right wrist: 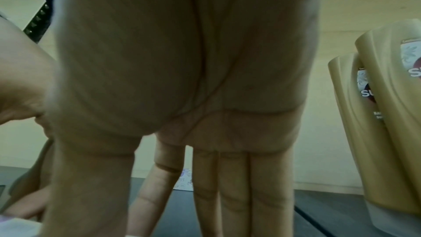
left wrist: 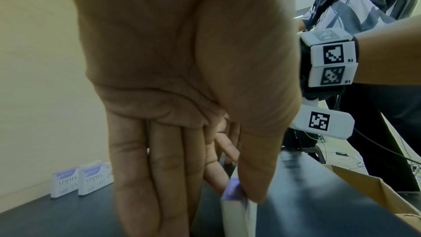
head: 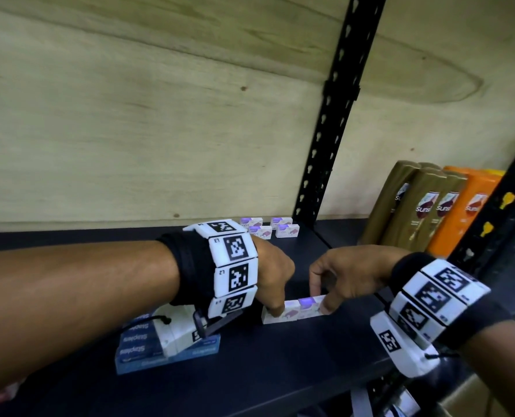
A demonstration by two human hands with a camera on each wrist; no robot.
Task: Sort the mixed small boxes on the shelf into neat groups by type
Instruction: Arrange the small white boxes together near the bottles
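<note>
Two white staple boxes with purple print lie end to end on the dark shelf (head: 280, 371). My left hand (head: 275, 307) pinches the left box (head: 280, 316) from above; in the left wrist view the thumb (left wrist: 255, 183) presses its side while the box (left wrist: 239, 215) stands on edge. My right hand (head: 320, 300) pinches the right box (head: 309, 307) between thumb and index finger. Several matching white boxes (head: 265, 229) stand grouped at the back wall. A stack of blue staple boxes (head: 139, 349) sits under my left wrist, partly hidden by it.
Gold shampoo bottles (head: 415, 206) and an orange bottle (head: 467, 212) stand on the shelf to the right. A black slotted upright (head: 325, 145) runs up the plywood back wall. A cardboard box (left wrist: 364, 192) lies below the shelf's front edge.
</note>
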